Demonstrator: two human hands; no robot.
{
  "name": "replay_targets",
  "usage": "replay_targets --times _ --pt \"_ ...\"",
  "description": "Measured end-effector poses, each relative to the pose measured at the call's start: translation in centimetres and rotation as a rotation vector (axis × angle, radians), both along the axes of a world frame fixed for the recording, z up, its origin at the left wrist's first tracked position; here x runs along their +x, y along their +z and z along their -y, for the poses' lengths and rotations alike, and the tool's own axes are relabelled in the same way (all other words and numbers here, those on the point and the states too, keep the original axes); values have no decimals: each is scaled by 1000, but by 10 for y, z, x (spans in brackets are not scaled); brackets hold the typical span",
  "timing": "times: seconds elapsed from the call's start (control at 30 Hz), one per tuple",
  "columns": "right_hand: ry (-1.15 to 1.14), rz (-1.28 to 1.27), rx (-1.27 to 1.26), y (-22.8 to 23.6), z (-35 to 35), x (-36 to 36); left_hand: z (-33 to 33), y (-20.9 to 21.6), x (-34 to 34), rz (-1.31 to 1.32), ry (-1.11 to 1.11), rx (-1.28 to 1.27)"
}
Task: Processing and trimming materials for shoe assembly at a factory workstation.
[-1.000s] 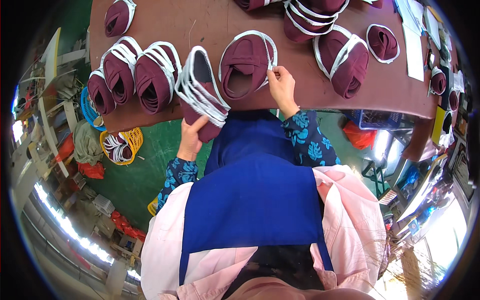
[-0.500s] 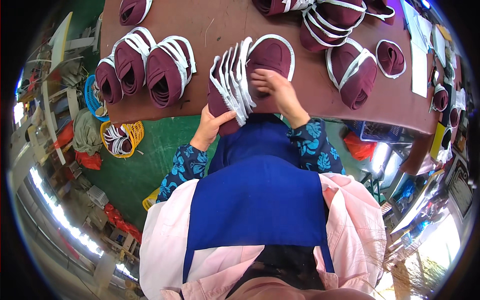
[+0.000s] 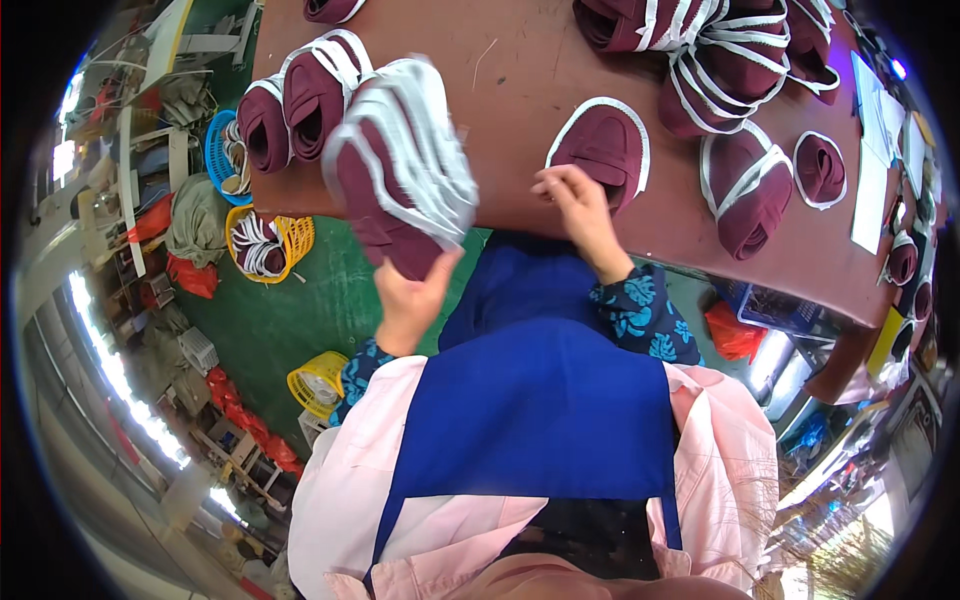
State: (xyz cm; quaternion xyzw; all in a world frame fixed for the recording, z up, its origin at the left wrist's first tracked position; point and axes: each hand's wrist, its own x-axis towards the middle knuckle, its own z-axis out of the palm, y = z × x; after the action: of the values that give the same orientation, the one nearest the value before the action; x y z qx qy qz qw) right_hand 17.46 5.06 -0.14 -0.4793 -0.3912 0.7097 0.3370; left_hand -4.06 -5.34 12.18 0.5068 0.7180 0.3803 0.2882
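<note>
A thick stack of maroon fabric shoe uppers with white edging (image 3: 400,160) is gripped at its lower end by my left hand (image 3: 412,300). It is tilted and blurred by motion, above the table's front edge at the left. A single upper (image 3: 608,150) lies on the table right of the stack, its rounded, white-trimmed end pointing away from me. My right hand (image 3: 592,220) is at this upper's near left edge, its fingers loosely bent and apart with nothing visible in them. Whether the fingertips touch the fabric cannot be made out.
Bundled uppers (image 3: 318,95) stand at the table's left; a larger pile (image 3: 720,65) is at the far right. Separate rolled bundles (image 3: 745,190) lie nearer. White papers (image 3: 870,200) edge the brown table (image 3: 500,110). Yellow baskets (image 3: 298,240) and a blue basket (image 3: 217,150) are at left.
My left hand has swung the stack of uppers leftward and up, away from the single upper. My right hand has drawn back from that upper's middle to its near left edge. The view has shifted.
</note>
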Motion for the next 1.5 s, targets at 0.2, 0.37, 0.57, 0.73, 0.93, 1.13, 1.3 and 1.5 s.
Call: replay_targets --times 0.2,0.37,0.57,0.73,0.93,1.13,1.3,1.5 --pt "-282 359 64 -24 -6 69 -17 -85 -113 -672 -166 -389" --pt "-394 545 48 -54 5 99 -27 -124 -116 -710 -318 -19" --pt "-487 546 -62 -89 9 103 -68 -131 -144 -600 -235 -97" --pt "-485 432 -214 -94 6 107 -96 -125 -140 -697 -269 -93" --pt "-581 -57 -362 -57 8 93 -67 -84 -107 -965 -239 -259" --pt "-507 -214 -330 -36 6 74 -83 -37 7 -493 -412 52" --pt "-437 -472 -365 37 0 37 -85 -72 82 278 -621 -293" --pt "-313 -122 -89 50 -33 43 -179 -10 -14 -358 -361 271"
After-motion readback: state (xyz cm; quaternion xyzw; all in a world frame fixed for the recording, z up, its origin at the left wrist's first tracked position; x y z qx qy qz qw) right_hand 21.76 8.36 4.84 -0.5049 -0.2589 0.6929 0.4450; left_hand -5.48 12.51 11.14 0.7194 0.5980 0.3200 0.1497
